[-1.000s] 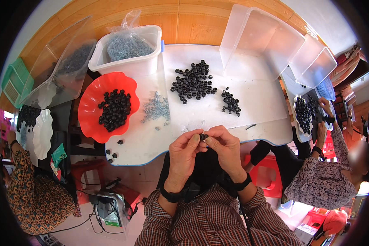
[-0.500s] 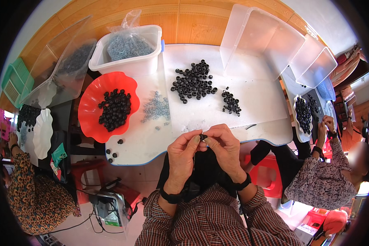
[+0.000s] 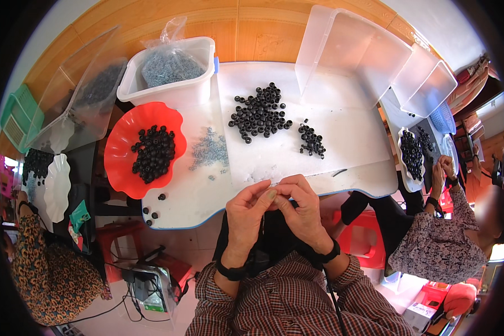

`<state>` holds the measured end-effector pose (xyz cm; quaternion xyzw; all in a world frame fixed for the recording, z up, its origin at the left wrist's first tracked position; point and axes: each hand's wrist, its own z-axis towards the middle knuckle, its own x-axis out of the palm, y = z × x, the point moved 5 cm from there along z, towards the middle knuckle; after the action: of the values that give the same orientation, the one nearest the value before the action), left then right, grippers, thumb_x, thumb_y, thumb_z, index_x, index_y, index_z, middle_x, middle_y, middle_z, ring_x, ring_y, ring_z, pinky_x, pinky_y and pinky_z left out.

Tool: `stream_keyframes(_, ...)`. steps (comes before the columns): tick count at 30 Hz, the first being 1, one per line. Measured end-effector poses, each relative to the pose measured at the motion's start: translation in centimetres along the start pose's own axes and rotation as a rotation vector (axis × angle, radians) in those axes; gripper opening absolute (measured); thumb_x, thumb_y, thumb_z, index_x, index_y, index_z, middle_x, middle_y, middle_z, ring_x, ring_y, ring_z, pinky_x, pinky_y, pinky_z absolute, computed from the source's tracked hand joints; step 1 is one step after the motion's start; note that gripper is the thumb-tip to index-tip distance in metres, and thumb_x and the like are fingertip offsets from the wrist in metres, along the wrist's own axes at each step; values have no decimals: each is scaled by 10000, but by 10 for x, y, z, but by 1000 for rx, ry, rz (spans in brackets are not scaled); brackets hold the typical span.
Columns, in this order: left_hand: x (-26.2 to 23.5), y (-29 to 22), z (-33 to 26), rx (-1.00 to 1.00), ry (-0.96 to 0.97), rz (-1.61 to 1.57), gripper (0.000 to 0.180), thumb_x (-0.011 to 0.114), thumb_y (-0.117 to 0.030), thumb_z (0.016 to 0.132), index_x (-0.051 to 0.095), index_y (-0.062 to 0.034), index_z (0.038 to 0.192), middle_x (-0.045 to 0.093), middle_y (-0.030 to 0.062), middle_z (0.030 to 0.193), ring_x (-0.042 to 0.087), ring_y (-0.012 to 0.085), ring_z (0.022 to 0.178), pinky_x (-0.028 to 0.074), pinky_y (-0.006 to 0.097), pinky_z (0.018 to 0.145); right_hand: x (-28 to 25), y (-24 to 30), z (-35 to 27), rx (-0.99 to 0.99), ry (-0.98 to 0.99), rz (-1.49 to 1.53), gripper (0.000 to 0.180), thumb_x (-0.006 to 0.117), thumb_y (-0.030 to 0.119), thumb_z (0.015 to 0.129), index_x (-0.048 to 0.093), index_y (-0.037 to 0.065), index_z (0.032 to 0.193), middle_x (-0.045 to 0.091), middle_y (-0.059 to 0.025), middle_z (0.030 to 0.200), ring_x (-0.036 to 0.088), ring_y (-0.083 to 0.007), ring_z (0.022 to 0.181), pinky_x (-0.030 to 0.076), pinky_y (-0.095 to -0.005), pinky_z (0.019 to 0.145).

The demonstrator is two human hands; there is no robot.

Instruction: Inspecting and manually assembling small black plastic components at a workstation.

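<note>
Centrally, left hand [image 3: 246, 214] and right hand [image 3: 301, 213] press fingertips together, contents hidden; small black parts [image 3: 312, 141] lie above, nearer right hand.

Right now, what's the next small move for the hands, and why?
Probably ease the right hand slightly aside while the left hand holds position. Their fingertips meet near the front edge of the table, hiding whatever may be between them, so it can't be checked by eye.
</note>
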<state>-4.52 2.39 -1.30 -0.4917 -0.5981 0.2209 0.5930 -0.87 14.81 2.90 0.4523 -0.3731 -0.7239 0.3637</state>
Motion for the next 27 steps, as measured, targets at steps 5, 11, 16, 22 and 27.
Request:
stream_keyframes(5,-8,5,3,-83,76,-207,256,617,-62,927,620,60,1153,686,136,982,668,159,810,582,285,743,-1,-2,-4,22,-26,151,163,656,-36,839,666,12,995,583,-87,993,606,-159,835,506,-263,701)
stream_keyframes(11,-7,-3,3,-55,232,-441,253,568,-80,956,609,63,1161,686,159,981,653,162,761,572,292,688,-4,-4,-7,128,-48,377,163,618,-38,885,665,-1,1036,549,-42,1005,547,-87,851,457,-207,732)
stream_keyframes(16,-6,-4,0,-44,233,-486,232,583,-103,950,615,56,1117,662,171,975,591,154,733,499,278,638,-1,-9,-8,158,-42,412,160,607,-38,894,668,-6,1038,539,-31,1002,524,-67,839,437,-191,716)
stream_keyframes(22,-10,-1,2,-44,206,-549,208,563,-88,963,624,47,1109,678,147,947,597,124,704,507,267,619,4,-11,-7,180,-18,435,152,607,-33,894,670,-2,1029,545,-28,994,524,-61,809,433,-189,682)
stream_keyframes(27,-18,-3,4,-41,184,-568,208,568,-99,963,626,43,1104,674,137,930,592,122,711,506,270,620,6,-7,-5,205,4,415,152,609,-33,890,673,4,1023,552,-26,976,534,-60,784,436,-186,668)
